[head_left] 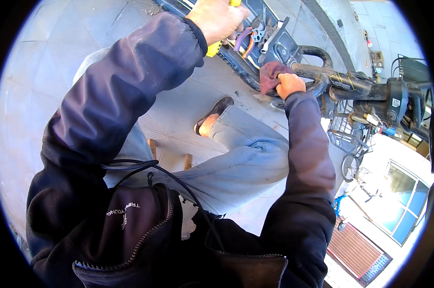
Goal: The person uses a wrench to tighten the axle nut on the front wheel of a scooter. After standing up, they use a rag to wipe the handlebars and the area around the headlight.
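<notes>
At the top of the head view my left hand [219,19] is closed around a yellow object [214,49]; only its two ends show past the fingers, so its kind cannot be made out. My right hand [291,85] grips a dark red cloth [270,77], pressed near a dirty metal tube [309,71] of a vehicle's frame. Between the hands a dark ribbed footboard [284,50] carries several hand tools. Among them are pliers [244,39] with purple and orange handles and a silver metal tool [274,36].
A curved black tube [317,52] and a thick black column [370,90] belong to the vehicle. My legs in light jeans [246,149] and a dark shoe [214,113] are below, over grey paving [174,103]. A bicycle [353,165] and a window [404,201] lie to the right.
</notes>
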A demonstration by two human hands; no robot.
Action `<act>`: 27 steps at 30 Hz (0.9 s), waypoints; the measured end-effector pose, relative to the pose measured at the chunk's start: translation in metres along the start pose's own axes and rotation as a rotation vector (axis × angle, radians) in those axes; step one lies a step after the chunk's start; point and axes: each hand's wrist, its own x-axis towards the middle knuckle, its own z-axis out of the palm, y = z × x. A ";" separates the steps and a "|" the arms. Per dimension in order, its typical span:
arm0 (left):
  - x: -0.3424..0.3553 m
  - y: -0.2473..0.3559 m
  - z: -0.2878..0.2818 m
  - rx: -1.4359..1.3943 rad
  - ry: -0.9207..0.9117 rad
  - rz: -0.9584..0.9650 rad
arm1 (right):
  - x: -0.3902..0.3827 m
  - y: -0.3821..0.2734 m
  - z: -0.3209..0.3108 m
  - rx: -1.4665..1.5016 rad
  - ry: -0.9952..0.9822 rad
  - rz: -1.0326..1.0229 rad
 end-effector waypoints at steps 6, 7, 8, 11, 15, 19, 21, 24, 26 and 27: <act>-0.015 0.014 -0.011 -0.057 0.009 -0.055 | -0.031 -0.014 0.017 -0.297 0.266 -0.300; -0.015 0.017 -0.012 -0.044 0.008 -0.053 | -0.032 -0.016 0.022 -0.297 0.281 -0.335; -0.016 0.018 -0.011 -0.033 0.005 -0.053 | -0.034 -0.021 0.030 -0.307 0.269 -0.333; -0.013 0.017 -0.007 -0.058 -0.004 -0.085 | -0.033 -0.044 0.054 -0.328 0.278 -0.200; -0.016 0.020 -0.006 -0.097 -0.015 -0.110 | -0.032 -0.063 0.066 -0.274 0.325 -0.144; -0.018 0.027 0.000 -0.088 -0.044 -0.111 | -0.034 -0.069 0.090 -0.210 0.322 -0.198; -0.020 0.027 0.003 -0.080 -0.047 -0.078 | -0.029 -0.075 0.097 -0.156 0.345 -0.216; -0.019 0.030 0.006 -0.107 -0.050 -0.123 | -0.018 -0.085 0.097 -0.011 0.340 -0.294; -0.018 0.027 0.009 -0.100 -0.051 -0.127 | -0.011 -0.087 0.093 0.026 0.390 -0.353; -0.017 0.026 0.011 -0.098 -0.049 -0.148 | -0.008 -0.088 0.092 0.078 0.373 -0.391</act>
